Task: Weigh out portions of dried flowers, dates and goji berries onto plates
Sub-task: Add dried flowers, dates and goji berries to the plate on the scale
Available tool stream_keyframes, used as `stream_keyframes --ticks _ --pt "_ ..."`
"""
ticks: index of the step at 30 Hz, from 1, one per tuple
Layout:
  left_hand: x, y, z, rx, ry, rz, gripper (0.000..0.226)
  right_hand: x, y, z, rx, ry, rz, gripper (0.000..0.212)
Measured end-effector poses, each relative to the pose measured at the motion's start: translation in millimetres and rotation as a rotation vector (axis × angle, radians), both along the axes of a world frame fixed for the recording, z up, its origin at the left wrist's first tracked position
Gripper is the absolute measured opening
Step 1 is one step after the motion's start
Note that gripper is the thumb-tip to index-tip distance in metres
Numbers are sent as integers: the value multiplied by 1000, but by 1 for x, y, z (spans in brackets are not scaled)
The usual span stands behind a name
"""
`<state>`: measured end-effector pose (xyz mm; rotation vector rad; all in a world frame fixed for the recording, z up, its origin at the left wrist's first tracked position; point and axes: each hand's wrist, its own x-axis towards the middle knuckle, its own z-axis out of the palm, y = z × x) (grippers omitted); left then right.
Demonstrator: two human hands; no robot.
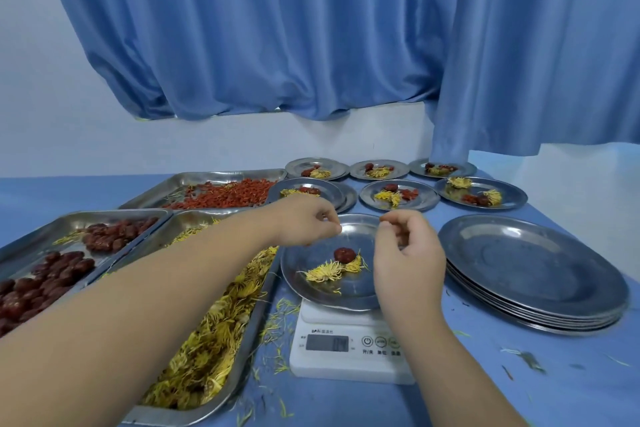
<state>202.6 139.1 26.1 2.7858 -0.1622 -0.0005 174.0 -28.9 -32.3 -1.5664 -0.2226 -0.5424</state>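
Observation:
A steel plate [311, 282] sits on the white scale [349, 350]; on it lie yellow dried flowers [327, 270] and one dark red date [344, 254]. My left hand [304, 220] hovers over the plate's far left rim with fingertips pinched together; what it pinches is too small to tell. My right hand [408, 253] hangs over the plate's right side, fingers curled, thumb and forefinger pinching something tiny. Trays to the left hold goji berries [225, 196], dates [45, 282] and dried flowers [207, 340].
Several filled plates [398, 196] stand at the back by the wall. A stack of bare plates [533, 270] lies right of the scale. Loose petals litter the blue table [519, 385]. A blue curtain [311, 28] hangs behind.

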Motion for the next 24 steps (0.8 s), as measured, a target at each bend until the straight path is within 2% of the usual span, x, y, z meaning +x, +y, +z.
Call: stream_keyframes --ticks 8,15,17,20,24 --pt "-36 24 9 -328 -30 105 24 -6 8 2 -34 7 59 18" --pt "-63 62 18 -451 -82 210 22 -27 24 3 -1 48 247 21" --pt "-65 78 18 -451 -94 242 21 -25 32 12 -57 60 353 22" --pt "-61 112 19 -388 -116 311 18 -8 40 36 -247 118 528 16" --pt "-43 160 26 -385 -139 432 19 23 46 67 -492 130 629 11"
